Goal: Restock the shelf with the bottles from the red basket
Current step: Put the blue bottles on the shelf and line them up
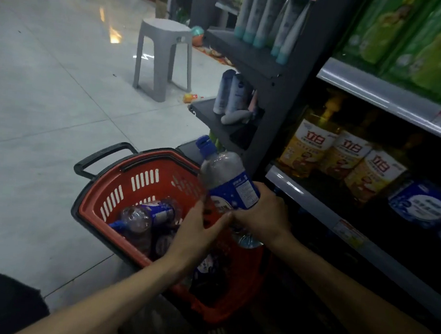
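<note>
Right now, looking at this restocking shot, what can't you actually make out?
- Head view: how many bottles remain in the red basket; the left hand and forearm cover its near side.
- Head view: the held bottle has label text too small to read, and the right hand covers part of it.
- Head view: the price tag print is blurred.

Red basket (164,188), grey stool (163,30) on tiled floor (45,101)
</note>
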Tool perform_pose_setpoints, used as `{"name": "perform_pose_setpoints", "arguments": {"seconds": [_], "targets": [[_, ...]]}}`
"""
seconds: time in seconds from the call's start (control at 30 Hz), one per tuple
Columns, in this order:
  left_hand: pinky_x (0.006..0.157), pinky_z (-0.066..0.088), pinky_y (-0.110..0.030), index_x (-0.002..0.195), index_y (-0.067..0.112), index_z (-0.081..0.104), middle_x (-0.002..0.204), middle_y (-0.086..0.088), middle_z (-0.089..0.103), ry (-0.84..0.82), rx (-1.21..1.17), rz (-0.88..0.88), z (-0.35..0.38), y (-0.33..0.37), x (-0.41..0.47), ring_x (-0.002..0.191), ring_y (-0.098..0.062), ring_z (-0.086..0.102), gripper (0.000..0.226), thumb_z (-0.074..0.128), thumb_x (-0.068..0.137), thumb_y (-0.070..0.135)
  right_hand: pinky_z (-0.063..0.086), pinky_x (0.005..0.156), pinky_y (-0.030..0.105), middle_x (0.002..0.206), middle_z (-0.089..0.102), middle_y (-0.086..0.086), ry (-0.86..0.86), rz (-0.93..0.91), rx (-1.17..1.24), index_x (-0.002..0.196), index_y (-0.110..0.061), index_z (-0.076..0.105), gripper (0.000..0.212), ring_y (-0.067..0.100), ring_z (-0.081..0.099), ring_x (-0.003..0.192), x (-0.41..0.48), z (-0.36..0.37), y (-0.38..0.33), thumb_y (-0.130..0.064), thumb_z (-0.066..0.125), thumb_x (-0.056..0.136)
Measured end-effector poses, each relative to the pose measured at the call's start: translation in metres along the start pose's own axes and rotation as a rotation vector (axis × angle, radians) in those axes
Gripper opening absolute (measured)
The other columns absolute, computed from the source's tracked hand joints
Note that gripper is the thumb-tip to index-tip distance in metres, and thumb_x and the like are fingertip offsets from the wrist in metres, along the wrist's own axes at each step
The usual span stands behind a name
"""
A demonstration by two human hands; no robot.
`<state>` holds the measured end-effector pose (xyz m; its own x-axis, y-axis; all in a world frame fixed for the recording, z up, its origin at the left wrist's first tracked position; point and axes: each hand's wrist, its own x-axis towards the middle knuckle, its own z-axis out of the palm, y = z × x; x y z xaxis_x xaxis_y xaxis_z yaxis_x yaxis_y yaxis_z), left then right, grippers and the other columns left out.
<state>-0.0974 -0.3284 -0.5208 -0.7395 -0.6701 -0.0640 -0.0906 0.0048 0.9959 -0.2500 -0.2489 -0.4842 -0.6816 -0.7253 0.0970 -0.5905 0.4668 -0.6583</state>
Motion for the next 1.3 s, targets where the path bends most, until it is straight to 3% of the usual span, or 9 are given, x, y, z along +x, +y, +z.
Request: {"name": "perform_pose_setpoints", "arguments": {"seconds": [0.13,0.23,0.33,0.5,0.63,0.77,0.97,1.2,1.3], "targets": [[0.085,0.062,-0.030,0.135,0.020,0.058,0.119,-0.004,0.076,0.004,-0.395,-0.099,0.024,0.027,0.012,0.103,-0.016,0.076,0.054,0.071,0.091,0.046,0.058,0.067,0.019,0.098,0.071,-0.012,0.019,-0.033,-0.007,0.122,-0.032,0.060,0.072,0.003,0.070,0.083,-0.009,-0.009,-0.006,-0.056,0.089,0.061],[0.089,0.063,-0.044,0.130,0.017,0.064,0.111,-0.006,0.079,0.023,-0.498,-0.222,0.028,0.036,0.018,0.099,-0.024,0.078,0.068,0.080,0.075,0.054,0.063,0.073,0.030,0.103,0.071,-0.010,0.032,-0.066,-0.058,0.123,-0.033,0.056,0.074,0.006,0.070,0.087,-0.014,-0.014,-0.007,-0.057,0.089,0.061],[0.081,0.064,-0.040,0.128,0.020,0.065,0.112,-0.006,0.079,0.005,-0.542,-0.287,0.033,0.040,0.020,0.098,-0.025,0.078,0.082,0.084,0.060,0.061,0.063,0.077,0.034,0.109,0.067,-0.011,-0.005,-0.113,-0.070,0.126,-0.035,0.052,0.075,0.009,0.067,0.094,-0.020,-0.021,0.000,-0.052,0.088,0.062],[0.081,0.061,-0.041,0.116,0.021,0.067,0.104,-0.007,0.080,-0.068,-0.643,-0.251,0.036,0.044,0.019,0.093,-0.025,0.078,0.053,0.076,0.072,0.050,0.059,0.084,0.022,0.128,0.053,-0.005,-0.126,-0.123,0.121,0.148,-0.031,0.047,0.069,0.002,0.061,0.110,-0.043,-0.050,0.015,-0.042,0.076,0.086],[0.086,0.063,-0.048,0.116,0.016,0.067,0.111,-0.016,0.078,-0.179,-0.709,-0.220,0.043,0.052,0.014,0.097,-0.032,0.077,0.042,0.056,0.092,0.049,0.056,0.079,0.016,0.130,0.058,-0.003,-0.223,0.023,0.404,0.139,-0.031,0.055,0.049,0.008,0.062,0.116,-0.049,-0.081,0.027,-0.025,0.071,0.093],[0.087,0.062,-0.049,0.120,0.011,0.069,0.117,-0.022,0.075,-0.202,-0.673,-0.261,0.056,0.062,0.013,0.099,-0.036,0.075,0.061,0.056,0.085,0.060,0.062,0.087,0.038,0.131,0.066,0.002,-0.406,0.337,0.722,0.144,-0.025,0.046,0.072,0.022,0.070,0.112,-0.050,-0.098,0.033,-0.030,0.081,0.080],[0.085,0.062,-0.046,0.120,0.008,0.069,0.117,-0.028,0.073,-0.407,-0.554,-0.279,0.083,0.070,0.010,0.097,-0.038,0.074,0.071,0.049,0.085,0.067,0.040,0.111,0.063,0.141,0.059,0.019,-0.574,0.213,0.906,0.147,-0.014,0.046,0.065,0.039,0.056,0.132,-0.065,-0.112,0.051,0.000,0.072,0.090],[0.092,0.060,-0.052,0.115,0.015,0.076,0.114,-0.024,0.075,-0.484,-0.287,-0.117,0.138,0.088,0.013,0.107,-0.044,0.072,0.080,0.080,0.064,0.076,0.053,0.101,0.056,0.127,0.070,0.014,-0.338,0.154,0.797,0.138,-0.014,0.055,0.067,0.034,0.067,0.117,-0.097,-0.144,0.088,0.009,0.078,0.079],[0.077,0.064,-0.036,0.116,0.008,0.070,0.102,-0.015,0.079,-0.465,-0.138,0.003,0.159,0.089,0.012,0.094,-0.033,0.078,0.060,0.069,0.086,0.060,0.058,0.095,0.051,0.125,0.071,0.009,-0.197,0.157,0.777,0.139,-0.014,0.052,0.078,0.029,0.070,0.114,-0.114,-0.158,0.107,0.007,0.085,0.072]]}}
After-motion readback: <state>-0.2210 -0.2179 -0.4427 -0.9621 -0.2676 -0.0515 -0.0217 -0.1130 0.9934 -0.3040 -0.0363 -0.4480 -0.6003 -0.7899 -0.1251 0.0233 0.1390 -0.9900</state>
